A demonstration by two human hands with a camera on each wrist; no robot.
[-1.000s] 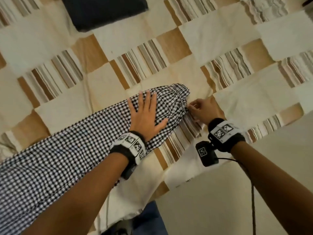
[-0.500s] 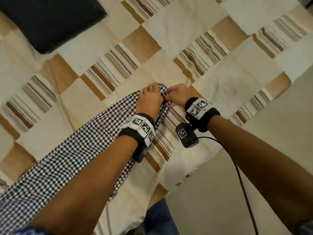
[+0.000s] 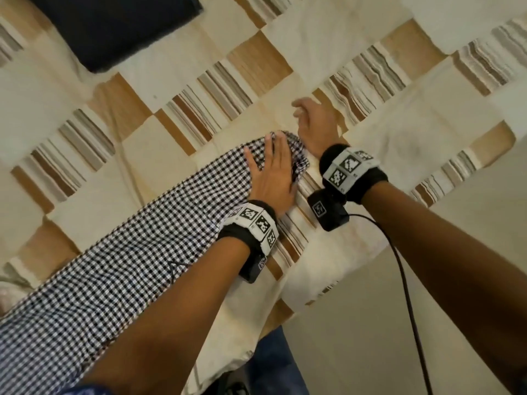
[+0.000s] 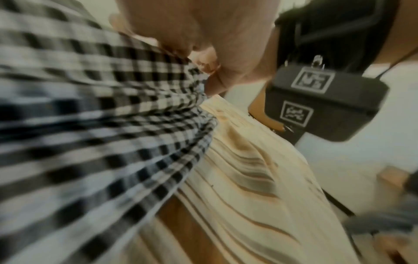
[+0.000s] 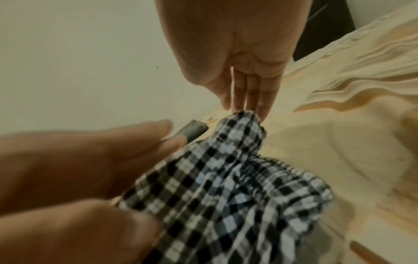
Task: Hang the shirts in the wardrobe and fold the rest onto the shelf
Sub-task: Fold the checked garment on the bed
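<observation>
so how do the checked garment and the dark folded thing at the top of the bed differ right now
The checked garment is black-and-white gingham; the dark folded item is plain navy or black. The checked garment lies stretched out in a long strip, whereas the dark item sits as a compact block. The left hand presses flat on the checked garment, with the right hand just past its end; nothing touches the dark item. Both rest on the patchwork bedspread.

Bare patchwork bedspread [image 3: 328, 38] lies open beyond the checked garment [image 3: 142, 252]; dark cushion [image 3: 114, 27] blocks far-left.
</observation>
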